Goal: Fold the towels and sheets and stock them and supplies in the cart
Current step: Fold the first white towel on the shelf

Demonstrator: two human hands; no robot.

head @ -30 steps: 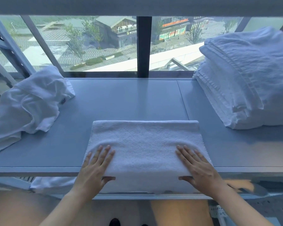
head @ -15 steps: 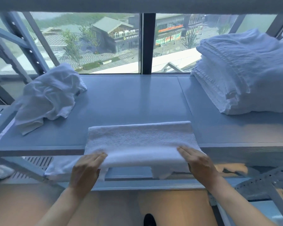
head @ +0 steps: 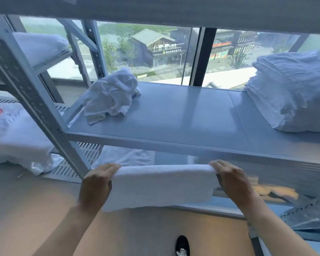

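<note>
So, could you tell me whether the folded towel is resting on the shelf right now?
No, both the left hand and right hand hold the folded towel in the air, in front of the shelf.

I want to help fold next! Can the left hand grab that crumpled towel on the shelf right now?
Probably not yet: the left hand is busy holding the folded towel. Nothing blocks the way to the crumpled towel though.

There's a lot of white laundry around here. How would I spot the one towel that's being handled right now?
Start at the long grey shelf in front of the window, then drop below its front edge. There a folded white towel hangs in the air between the left hand and right hand, each gripping one end. Unlike the crumpled towel and the folded stack lying on the shelf, it rests on nothing.
</note>
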